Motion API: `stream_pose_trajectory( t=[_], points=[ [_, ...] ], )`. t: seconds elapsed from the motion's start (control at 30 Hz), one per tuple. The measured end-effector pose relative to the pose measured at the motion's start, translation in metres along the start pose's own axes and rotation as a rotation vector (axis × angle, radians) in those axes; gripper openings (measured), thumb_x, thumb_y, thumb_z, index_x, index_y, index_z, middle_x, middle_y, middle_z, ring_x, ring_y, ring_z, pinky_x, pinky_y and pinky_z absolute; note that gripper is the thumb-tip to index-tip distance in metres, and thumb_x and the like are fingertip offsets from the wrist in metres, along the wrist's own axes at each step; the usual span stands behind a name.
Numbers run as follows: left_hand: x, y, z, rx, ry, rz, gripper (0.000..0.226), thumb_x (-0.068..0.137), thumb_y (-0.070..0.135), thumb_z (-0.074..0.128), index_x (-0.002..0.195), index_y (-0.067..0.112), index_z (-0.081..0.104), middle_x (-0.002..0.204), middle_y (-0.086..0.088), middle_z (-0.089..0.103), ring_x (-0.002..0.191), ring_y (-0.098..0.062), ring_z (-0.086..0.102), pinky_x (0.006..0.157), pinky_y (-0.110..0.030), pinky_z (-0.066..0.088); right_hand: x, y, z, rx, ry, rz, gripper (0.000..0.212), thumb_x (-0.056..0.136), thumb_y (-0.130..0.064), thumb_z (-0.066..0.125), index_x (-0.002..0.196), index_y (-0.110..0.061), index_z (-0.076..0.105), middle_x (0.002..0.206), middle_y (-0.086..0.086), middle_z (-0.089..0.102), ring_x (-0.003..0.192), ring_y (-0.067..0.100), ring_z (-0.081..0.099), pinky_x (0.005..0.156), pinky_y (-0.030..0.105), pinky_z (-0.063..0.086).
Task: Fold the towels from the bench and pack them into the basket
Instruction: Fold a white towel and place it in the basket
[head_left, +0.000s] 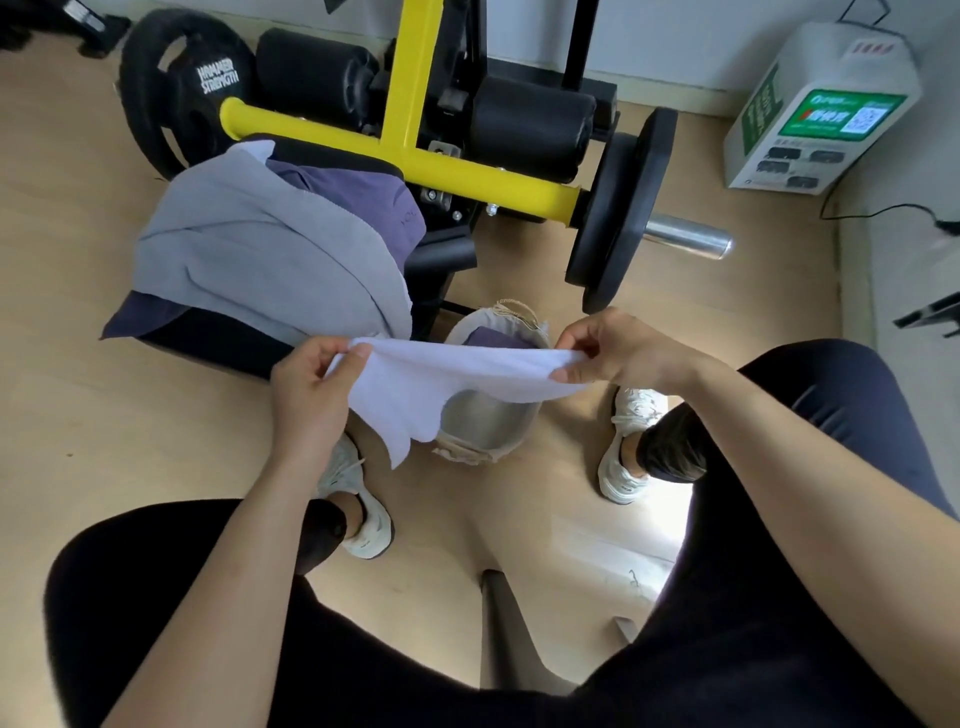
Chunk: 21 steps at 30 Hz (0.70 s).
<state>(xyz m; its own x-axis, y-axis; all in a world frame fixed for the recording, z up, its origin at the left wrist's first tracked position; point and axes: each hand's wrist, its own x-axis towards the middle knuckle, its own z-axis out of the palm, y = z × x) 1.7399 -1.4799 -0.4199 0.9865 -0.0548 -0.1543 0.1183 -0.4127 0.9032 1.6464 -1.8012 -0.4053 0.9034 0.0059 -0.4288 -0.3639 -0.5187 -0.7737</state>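
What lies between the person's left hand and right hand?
In the head view, a white towel spans the gap between the left hand and the right hand. Each hand pinches one end. It hangs over the basket.

The person wears close-fitting dark trousers; the left leg (156, 597) reads black, the right leg (831, 415) dark navy where light catches it; the hems end just above the ankles; the left shoe (366, 530) and right shoe (623, 467) are white lace-up trainers with pale uppers and white laces; the left forearm (249, 545) and right forearm (779, 493) are bare; the left hand (306, 395) and right hand (618, 353) are bare, nails short.
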Motion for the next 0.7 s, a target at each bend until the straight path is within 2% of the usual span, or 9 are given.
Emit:
stream_pose_trajectory(
  t=[0.13, 0.23, 0.3, 0.4, 0.5, 0.57, 0.7],
  points=[
    [0.002, -0.004, 0.003, 0.011, -0.031, -0.04, 0.006, 0.091, 0.022, 0.075, 0.096, 0.023, 0.073, 0.086, 0.01, 0.069, 0.084, -0.009, 0.063, 0.077, -0.03, 0.051, 0.003, -0.001, 0.0, 0.072, 0.121, 0.013, 0.006, 0.085, -0.005, 0.076, 0.086, 0.001, 0.074, 0.065, 0.001, 0.062, 0.052, 0.001, 0.051, 0.052, 0.015, 0.047],
    [-0.002, 0.0, 0.005, -0.071, -0.103, -0.044, 0.02, 0.09, 0.011, 0.075, 0.102, 0.027, 0.074, 0.086, 0.019, 0.076, 0.085, 0.001, 0.07, 0.076, -0.019, 0.054, 0.006, -0.004, 0.006, 0.176, 0.316, 0.023, 0.007, 0.085, -0.004, 0.075, 0.086, 0.002, 0.072, 0.067, 0.004, 0.065, 0.049, 0.002, 0.056, 0.049, 0.02, 0.05],
    [-0.005, 0.002, 0.009, -0.138, -0.148, -0.095, 0.026, 0.088, 0.008, 0.076, 0.106, 0.027, 0.074, 0.089, 0.02, 0.078, 0.087, 0.003, 0.072, 0.074, -0.015, 0.054, 0.005, -0.011, 0.014, 0.264, 0.401, 0.033, 0.011, 0.084, -0.007, 0.077, 0.086, 0.002, 0.071, 0.07, 0.008, 0.066, 0.052, 0.006, 0.057, 0.046, 0.02, 0.049],
    [-0.009, 0.001, 0.017, -0.252, -0.176, -0.201, 0.027, 0.084, 0.008, 0.08, 0.102, 0.028, 0.076, 0.098, 0.006, 0.08, 0.097, -0.011, 0.074, 0.084, -0.027, 0.056, -0.001, -0.026, 0.031, 0.371, 0.365, 0.011, 0.013, 0.084, -0.009, 0.078, 0.087, 0.002, 0.071, 0.074, 0.012, 0.068, 0.06, 0.014, 0.059, 0.048, 0.02, 0.051],
    [-0.016, 0.006, 0.024, -0.351, -0.2, -0.26, 0.022, 0.085, 0.005, 0.079, 0.104, 0.015, 0.077, 0.102, -0.006, 0.08, 0.103, -0.023, 0.074, 0.091, -0.037, 0.058, -0.007, -0.038, 0.046, 0.429, 0.291, -0.016, 0.008, 0.087, -0.007, 0.074, 0.09, 0.0, 0.074, 0.073, 0.006, 0.069, 0.059, 0.006, 0.059, 0.053, 0.016, 0.051],
    [-0.02, 0.011, 0.028, -0.384, -0.218, -0.256, 0.024, 0.087, 0.002, 0.076, 0.11, 0.01, 0.074, 0.104, -0.008, 0.079, 0.104, -0.024, 0.074, 0.09, -0.035, 0.058, -0.009, -0.041, 0.053, 0.492, 0.243, -0.014, 0.006, 0.088, -0.007, 0.073, 0.092, -0.002, 0.075, 0.077, 0.008, 0.07, 0.065, 0.011, 0.062, 0.06, 0.02, 0.055],
    [-0.028, 0.019, 0.033, -0.404, -0.314, -0.22, 0.027, 0.093, 0.0, 0.067, 0.112, 0.017, 0.074, 0.108, -0.003, 0.079, 0.106, -0.018, 0.073, 0.093, -0.034, 0.057, -0.01, -0.044, 0.06, 0.615, 0.228, 0.003, 0.01, 0.087, -0.007, 0.074, 0.096, -0.001, 0.074, 0.083, 0.016, 0.067, 0.072, 0.019, 0.061, 0.061, 0.023, 0.055]
  ],
)
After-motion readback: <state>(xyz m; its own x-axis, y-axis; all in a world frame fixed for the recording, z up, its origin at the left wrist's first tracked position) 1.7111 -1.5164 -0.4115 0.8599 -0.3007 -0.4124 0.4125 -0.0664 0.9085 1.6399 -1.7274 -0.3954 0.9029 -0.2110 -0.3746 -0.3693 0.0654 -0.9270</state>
